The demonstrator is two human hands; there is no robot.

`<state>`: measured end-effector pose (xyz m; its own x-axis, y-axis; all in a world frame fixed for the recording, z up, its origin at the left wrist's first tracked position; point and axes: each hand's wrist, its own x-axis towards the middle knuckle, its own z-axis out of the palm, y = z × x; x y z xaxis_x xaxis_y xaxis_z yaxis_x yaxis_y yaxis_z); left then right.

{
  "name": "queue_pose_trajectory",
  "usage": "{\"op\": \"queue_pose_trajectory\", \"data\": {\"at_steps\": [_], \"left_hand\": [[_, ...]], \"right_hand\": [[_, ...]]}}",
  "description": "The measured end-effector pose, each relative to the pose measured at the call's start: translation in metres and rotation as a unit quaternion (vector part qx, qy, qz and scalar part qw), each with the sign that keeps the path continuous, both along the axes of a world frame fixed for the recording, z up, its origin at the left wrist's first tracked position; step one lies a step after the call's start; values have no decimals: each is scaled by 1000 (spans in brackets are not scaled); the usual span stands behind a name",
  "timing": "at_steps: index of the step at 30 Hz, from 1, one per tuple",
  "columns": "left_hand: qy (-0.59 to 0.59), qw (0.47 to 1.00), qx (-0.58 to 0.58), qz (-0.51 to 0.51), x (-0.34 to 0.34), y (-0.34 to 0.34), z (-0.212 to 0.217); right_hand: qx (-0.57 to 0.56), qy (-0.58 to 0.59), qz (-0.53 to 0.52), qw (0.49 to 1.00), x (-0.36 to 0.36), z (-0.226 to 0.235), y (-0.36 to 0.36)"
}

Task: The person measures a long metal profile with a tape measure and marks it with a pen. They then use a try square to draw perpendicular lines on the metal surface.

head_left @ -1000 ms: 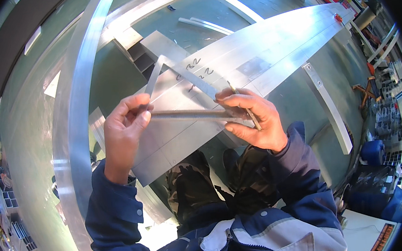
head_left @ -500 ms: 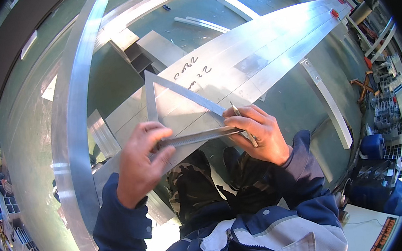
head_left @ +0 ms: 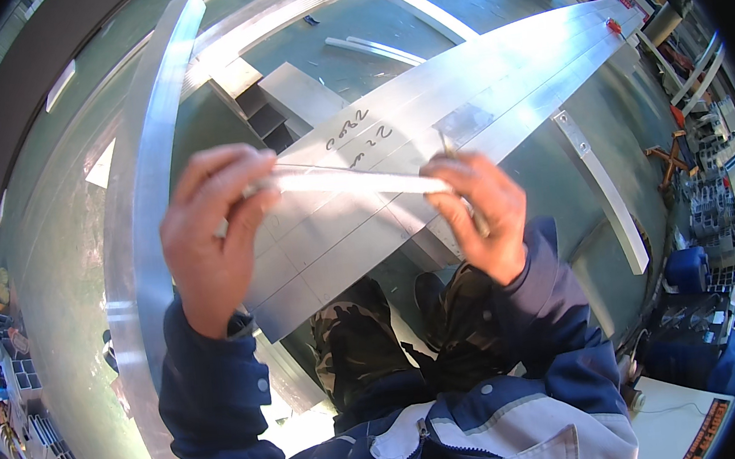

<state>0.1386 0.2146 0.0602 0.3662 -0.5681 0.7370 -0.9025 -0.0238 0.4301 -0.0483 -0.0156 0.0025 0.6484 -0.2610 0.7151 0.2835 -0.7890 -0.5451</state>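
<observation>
Between my two hands is a metal triangle square [head_left: 349, 181], turned nearly edge-on so that it shows as a bright bar. My left hand [head_left: 217, 232] pinches one end of it with thumb and fingers. The other end is gripped in my right hand [head_left: 484, 213], which also holds a thin, pen-like metal tool [head_left: 446, 143] pointing up past the fingers. Below the square lies a long, flat silver metal profile [head_left: 326, 256], with thin lines across it and dark handwriting on its face. The square is held above the profile, apart from it.
A long metal beam [head_left: 146, 190] runs along my left. Beyond the profile stands an open-topped metal box section [head_left: 304, 93]. A narrow bar [head_left: 601, 191] extends on the right, near a blue container [head_left: 685, 269] and a reddish-brown stand [head_left: 670, 157].
Both hands have lifted the square up off the profile, the left hand rising most. The square has tipped from showing its full triangle to nearly edge-on.
</observation>
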Motion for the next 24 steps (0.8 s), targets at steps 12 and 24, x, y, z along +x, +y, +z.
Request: {"op": "queue_pose_trajectory", "data": {"at_steps": [12,24], "left_hand": [[372,928,-20,3,49,-38,-13],[610,616,-176,-467,94,-57,-93]], "right_hand": [[441,-45,221,868,41,52,-36],[305,216,100,922,63,-12,30]]}}
